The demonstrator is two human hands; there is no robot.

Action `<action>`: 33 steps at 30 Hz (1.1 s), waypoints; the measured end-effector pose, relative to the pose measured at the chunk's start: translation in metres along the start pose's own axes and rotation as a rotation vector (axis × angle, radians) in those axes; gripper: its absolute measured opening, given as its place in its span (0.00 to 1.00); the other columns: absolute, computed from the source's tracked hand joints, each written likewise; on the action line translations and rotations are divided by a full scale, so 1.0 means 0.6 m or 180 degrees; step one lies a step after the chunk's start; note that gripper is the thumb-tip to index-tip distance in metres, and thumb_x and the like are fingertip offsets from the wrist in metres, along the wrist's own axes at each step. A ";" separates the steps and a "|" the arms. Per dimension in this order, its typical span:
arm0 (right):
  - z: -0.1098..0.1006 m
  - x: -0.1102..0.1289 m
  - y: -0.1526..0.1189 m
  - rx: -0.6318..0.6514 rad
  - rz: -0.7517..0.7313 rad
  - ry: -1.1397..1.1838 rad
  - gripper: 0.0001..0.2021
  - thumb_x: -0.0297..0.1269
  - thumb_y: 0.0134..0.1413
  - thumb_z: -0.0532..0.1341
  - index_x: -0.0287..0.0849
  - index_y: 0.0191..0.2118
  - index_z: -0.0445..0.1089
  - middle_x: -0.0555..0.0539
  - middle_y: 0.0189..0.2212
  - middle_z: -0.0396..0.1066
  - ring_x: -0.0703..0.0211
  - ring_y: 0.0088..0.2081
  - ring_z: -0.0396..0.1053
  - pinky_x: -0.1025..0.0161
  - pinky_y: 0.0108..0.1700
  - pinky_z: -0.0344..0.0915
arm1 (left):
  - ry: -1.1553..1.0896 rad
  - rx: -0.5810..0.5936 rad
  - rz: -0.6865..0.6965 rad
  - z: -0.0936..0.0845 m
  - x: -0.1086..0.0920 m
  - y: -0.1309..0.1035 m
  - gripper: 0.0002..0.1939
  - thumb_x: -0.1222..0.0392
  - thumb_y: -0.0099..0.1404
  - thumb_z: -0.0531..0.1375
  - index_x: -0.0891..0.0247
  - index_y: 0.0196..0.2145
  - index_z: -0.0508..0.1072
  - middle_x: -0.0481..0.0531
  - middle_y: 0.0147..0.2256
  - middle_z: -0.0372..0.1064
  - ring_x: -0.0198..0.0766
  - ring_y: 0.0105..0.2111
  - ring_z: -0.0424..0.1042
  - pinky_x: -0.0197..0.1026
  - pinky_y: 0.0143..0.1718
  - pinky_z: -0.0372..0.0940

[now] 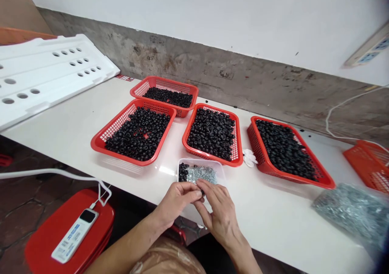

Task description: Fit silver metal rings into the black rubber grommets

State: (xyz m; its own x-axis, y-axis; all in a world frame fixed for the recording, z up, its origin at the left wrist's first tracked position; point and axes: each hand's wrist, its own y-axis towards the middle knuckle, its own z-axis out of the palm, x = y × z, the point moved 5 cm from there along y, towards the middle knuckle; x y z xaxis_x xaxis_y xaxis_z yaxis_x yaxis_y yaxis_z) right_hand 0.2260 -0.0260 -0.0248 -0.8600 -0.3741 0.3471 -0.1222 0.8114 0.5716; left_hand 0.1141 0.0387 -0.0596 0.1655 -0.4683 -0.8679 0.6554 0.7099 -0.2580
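Observation:
Close together at the table's front edge, both of my hands pinch around a small black part point(202, 192). My left hand point(178, 201) comes from the left, thumb and fingertips closed at the part. Opposite it, my right hand point(219, 205) has its fingertips on the same part. Just beyond them sits a clear plastic box point(221, 169), with black parts point(183, 172) in its left end and small shiny metal pieces point(203, 173) in the rest. My fingers partly cover the near rim of the box.
Red baskets of black parts point(139, 134) point(212, 132) point(284, 150) point(170, 97) stand behind. A bag of metal pieces point(354, 211) lies right, a white glove point(249, 158) between baskets. A red stool point(69, 229) holds a power bank point(75, 235). A white foam board point(51, 71) leans left.

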 end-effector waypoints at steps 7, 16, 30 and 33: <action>0.004 0.010 0.012 0.0046 -0.0185 -0.0502 0.14 0.38 0.67 0.56 0.38 0.53 0.66 0.38 0.45 0.77 0.51 0.44 0.75 0.53 0.48 0.61 | -0.0016 -0.0015 0.0106 0.000 -0.007 -0.003 0.08 0.58 0.59 0.65 0.67 0.28 0.79 0.51 0.28 0.72 0.37 0.32 0.68 0.38 0.40 0.61; -0.004 0.008 0.019 0.0000 -0.0243 -0.0605 0.12 0.37 0.65 0.57 0.37 0.51 0.67 0.38 0.43 0.77 0.52 0.41 0.76 0.53 0.49 0.58 | 0.0152 0.0179 0.0039 -0.008 -0.001 -0.004 0.11 0.55 0.61 0.65 0.66 0.35 0.80 0.51 0.28 0.72 0.36 0.32 0.65 0.38 0.39 0.58; -0.009 0.004 0.024 0.0014 -0.0431 -0.0425 0.13 0.35 0.65 0.58 0.36 0.52 0.66 0.39 0.41 0.78 0.53 0.40 0.76 0.53 0.47 0.62 | 0.0022 0.0140 0.0143 0.002 -0.006 -0.003 0.10 0.56 0.60 0.64 0.67 0.32 0.80 0.51 0.28 0.72 0.36 0.31 0.64 0.38 0.38 0.57; -0.012 0.000 0.022 0.0130 -0.0255 0.0011 0.15 0.35 0.64 0.60 0.38 0.55 0.65 0.40 0.44 0.77 0.53 0.41 0.76 0.52 0.48 0.64 | -0.0090 0.0062 0.0100 0.001 -0.006 -0.002 0.09 0.57 0.59 0.64 0.67 0.30 0.78 0.50 0.27 0.71 0.36 0.31 0.65 0.39 0.39 0.58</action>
State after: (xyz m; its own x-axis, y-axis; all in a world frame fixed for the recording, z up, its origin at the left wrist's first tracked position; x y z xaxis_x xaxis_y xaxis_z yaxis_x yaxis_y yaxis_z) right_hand 0.2277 -0.0185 -0.0119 -0.8448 -0.4402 0.3041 -0.2107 0.7963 0.5670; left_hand 0.1128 0.0390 -0.0561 0.2068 -0.4609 -0.8630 0.6637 0.7142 -0.2224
